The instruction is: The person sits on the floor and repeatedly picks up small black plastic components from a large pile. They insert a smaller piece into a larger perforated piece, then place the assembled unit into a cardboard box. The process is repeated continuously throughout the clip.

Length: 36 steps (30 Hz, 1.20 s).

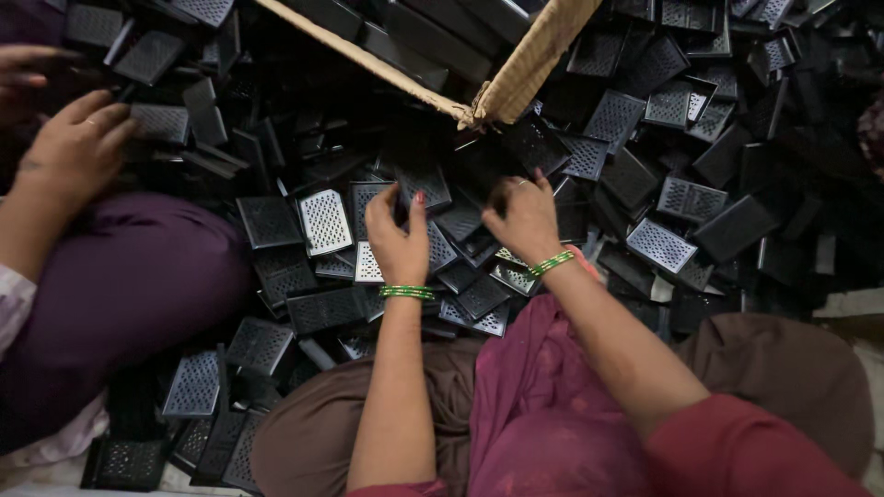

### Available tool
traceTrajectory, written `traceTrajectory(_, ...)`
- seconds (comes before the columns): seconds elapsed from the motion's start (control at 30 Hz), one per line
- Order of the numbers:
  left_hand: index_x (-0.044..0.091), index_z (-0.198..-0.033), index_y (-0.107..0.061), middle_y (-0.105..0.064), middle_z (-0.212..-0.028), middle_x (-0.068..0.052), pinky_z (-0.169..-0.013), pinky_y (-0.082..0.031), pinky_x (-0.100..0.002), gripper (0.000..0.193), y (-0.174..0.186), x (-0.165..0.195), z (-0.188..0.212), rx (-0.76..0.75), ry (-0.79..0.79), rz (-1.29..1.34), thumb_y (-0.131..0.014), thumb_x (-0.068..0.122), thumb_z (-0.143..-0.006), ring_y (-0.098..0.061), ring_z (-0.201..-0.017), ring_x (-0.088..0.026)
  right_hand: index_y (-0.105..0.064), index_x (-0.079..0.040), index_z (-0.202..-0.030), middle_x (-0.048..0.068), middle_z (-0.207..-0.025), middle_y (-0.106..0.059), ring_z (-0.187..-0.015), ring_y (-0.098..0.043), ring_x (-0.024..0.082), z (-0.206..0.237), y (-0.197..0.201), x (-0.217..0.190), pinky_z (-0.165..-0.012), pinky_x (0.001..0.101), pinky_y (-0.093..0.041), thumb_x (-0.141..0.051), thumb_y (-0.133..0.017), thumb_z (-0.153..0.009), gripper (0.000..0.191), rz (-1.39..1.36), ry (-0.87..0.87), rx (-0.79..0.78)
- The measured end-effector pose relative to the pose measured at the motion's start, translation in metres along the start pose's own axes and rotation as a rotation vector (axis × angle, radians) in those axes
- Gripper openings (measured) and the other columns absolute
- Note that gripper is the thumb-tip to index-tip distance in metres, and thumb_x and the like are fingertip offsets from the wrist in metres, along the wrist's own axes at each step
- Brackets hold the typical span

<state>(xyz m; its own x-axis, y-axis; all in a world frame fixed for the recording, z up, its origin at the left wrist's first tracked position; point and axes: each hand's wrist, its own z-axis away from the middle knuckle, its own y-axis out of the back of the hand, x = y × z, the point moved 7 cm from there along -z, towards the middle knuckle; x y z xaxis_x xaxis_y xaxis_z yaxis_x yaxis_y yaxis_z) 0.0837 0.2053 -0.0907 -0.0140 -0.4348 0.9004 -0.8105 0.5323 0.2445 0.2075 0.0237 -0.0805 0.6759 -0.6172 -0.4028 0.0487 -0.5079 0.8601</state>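
A big heap of black perforated plastic grille panels covers the floor in front of me. My left hand rests on the pile with fingers curled over one black grille panel. My right hand is just beside it, fingers bent down into the panels near the box corner; whether it grips one I cannot tell. Both wrists wear green bangles. My knees in brown and maroon cloth fill the lower middle.
A cardboard box holding stacked black panels stands at the top centre. Another person's hand and purple-clad leg are at the left, their hand touching a panel. More grille panels lie at the lower left.
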Motion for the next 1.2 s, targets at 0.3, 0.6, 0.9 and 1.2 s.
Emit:
traceTrajectory(0.3, 0.003, -0.124, -0.059, -0.068, -0.115, -0.009, -0.093, -0.058, -0.033, 0.039, -0.038, -0.028, 0.006, -0.129, 0.402, 0.757, -0.07, 0.029, -0.097, -0.068, -0.102, -0.018, -0.07, -0.004, -0.1, 0.008, -0.087, -0.069, -0.071, -0.063, 0.015, 0.006, 0.001, 0.08, -0.064, 0.0293, -0.052, -0.004, -0.066, -0.089, 0.012, -0.946, -0.62, -0.02)
traceTrajectory(0.6, -0.003, -0.115, -0.062, -0.066, -0.104, -0.016, -0.085, -0.057, -0.04, 0.067, -0.002, -0.023, -0.006, -0.051, 0.539, 1.172, -0.059, 0.062, -0.101, -0.067, -0.091, -0.026, -0.066, -0.003, -0.103, 0.011, -0.099, -0.069, -0.088, -0.065, 0.02, -0.012, -0.049, -0.045, -0.074, 0.0352, -0.054, -0.02, -0.073, -0.097, 0.019, -0.748, -0.176, -0.082)
traceTrajectory(0.9, 0.007, -0.128, -0.059, -0.07, -0.117, -0.011, -0.093, -0.055, -0.042, 0.082, 0.006, -0.015, -0.019, -0.029, 0.561, 1.207, -0.047, 0.077, -0.088, -0.066, -0.101, -0.024, -0.062, -0.004, -0.115, 0.021, -0.109, -0.065, -0.101, -0.062, 0.042, -0.059, -0.047, -0.065, -0.086, 0.0485, -0.052, -0.036, -0.08, -0.076, 0.053, -0.128, -0.085, 0.121)
traceTrajectory(1.2, 0.007, -0.14, -0.052, -0.066, -0.119, -0.01, -0.093, -0.053, -0.036, 0.07, -0.003, -0.016, -0.013, -0.025, 0.483, 0.962, -0.046, 0.063, -0.1, -0.063, -0.103, -0.021, -0.043, -0.004, -0.15, 0.021, -0.143, -0.054, -0.132, -0.056, 0.036, -0.002, -0.028, -0.091, -0.114, 0.0423, -0.043, -0.031, -0.065, -0.099, 0.062, -0.781, -0.073, 0.096)
